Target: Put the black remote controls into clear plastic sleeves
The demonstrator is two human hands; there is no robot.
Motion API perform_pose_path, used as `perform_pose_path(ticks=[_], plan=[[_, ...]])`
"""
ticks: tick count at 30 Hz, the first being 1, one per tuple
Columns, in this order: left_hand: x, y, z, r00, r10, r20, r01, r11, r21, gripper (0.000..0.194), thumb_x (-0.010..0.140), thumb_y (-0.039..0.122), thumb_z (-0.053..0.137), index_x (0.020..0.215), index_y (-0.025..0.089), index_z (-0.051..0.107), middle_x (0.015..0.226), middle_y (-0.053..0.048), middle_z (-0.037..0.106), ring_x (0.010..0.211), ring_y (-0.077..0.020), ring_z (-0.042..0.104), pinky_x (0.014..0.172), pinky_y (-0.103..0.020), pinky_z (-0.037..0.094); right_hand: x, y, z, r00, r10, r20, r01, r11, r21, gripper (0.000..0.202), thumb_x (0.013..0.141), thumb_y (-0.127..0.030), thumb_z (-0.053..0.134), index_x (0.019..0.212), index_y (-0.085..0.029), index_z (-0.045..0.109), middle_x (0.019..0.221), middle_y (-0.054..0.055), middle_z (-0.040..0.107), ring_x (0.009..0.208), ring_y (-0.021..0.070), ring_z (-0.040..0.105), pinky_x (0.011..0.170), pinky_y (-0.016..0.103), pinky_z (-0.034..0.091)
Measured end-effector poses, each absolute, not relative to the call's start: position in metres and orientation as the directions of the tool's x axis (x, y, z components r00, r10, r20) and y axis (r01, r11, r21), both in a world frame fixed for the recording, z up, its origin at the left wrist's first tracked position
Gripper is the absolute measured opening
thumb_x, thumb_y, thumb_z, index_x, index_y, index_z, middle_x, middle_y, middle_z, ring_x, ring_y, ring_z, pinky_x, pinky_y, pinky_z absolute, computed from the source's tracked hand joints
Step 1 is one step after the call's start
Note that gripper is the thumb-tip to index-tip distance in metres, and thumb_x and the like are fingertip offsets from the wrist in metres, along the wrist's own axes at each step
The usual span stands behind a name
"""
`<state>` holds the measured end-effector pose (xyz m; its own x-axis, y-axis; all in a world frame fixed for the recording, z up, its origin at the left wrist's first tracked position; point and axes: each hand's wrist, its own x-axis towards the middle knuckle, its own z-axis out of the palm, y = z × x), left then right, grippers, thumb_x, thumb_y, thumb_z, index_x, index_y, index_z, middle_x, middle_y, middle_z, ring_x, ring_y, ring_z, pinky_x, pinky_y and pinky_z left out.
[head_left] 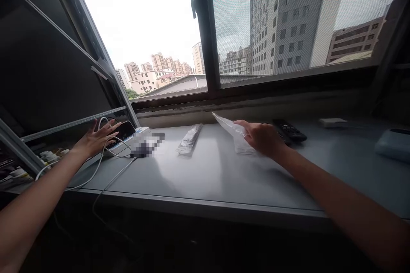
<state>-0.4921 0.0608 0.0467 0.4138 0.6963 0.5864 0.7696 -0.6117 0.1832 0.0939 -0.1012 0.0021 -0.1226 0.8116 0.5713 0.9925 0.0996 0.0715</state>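
My left hand point(98, 137) is stretched out with its fingers spread. It rests at the left end of the shelf, by a white cable point(103, 158) and a dark, flat, glossy device point(127, 129) on a white box point(121, 148); whether it presses on them I cannot tell. My right hand point(261, 135) pinches a translucent plastic bag point(238, 136), whose one corner sticks up to the left while its lower part touches the surface. Between the hands lies a long, crinkled, silvery packet point(189, 140). Behind my right hand are black remote controls point(290, 130), partly covered by it.
A grey metal shelf point(198, 179) runs below a window with a dark frame point(208, 42). Metal rack posts point(96, 30) stand at left. Toward the right are a small white box point(333, 123) and a blue-grey case point(393, 144). Cables hang over the front edge. One patch is pixelated.
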Motion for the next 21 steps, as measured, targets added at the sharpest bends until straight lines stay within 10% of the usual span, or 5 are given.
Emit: perform_pose_path(ticks=[8, 15, 21], plan=[[-0.505, 0.065, 0.038, 0.410, 0.662, 0.627, 0.760, -0.628, 0.167, 0.036, 0.073, 0.068, 0.057, 0.089, 0.038, 0.069, 0.132, 0.005, 0.060, 0.142, -0.0248, 0.032, 0.109, -0.057, -0.017, 0.093, -0.102, 0.003, -0.126, 0.805, 0.579, 0.992, 0.110, 0.062, 0.052, 0.085, -0.014, 0.043, 0.135, -0.022, 0.050, 0.078, 0.004, 0.072, 0.065, 0.0198, 0.066, 0.055, 0.026, 0.031], [-0.502, 0.068, 0.038, 0.303, 0.705, 0.641, 0.776, -0.573, 0.263, 0.006, 0.079, 0.033, 0.066, 0.083, 0.032, 0.070, 0.129, -0.001, 0.063, 0.141, -0.0214, 0.034, 0.109, -0.058, -0.014, 0.093, -0.101, 0.003, -0.127, 0.809, 0.574, 0.991, 0.125, 0.043, 0.052, 0.084, -0.014, 0.045, 0.135, -0.022, 0.049, 0.078, 0.003, 0.072, 0.066, 0.0203, 0.066, 0.055, 0.026, 0.030], [-0.480, 0.040, 0.051, 0.251, 0.749, 0.613, 0.734, -0.561, 0.384, 0.032, 0.069, 0.009, 0.066, 0.087, 0.035, 0.069, 0.132, 0.004, 0.060, 0.143, -0.0177, 0.030, 0.110, -0.055, -0.017, 0.094, -0.100, 0.001, -0.123, 0.804, 0.582, 0.992, 0.113, 0.053, 0.051, 0.084, -0.014, 0.045, 0.134, -0.023, 0.050, 0.077, 0.002, 0.072, 0.067, 0.0212, 0.067, 0.055, 0.026, 0.028]])
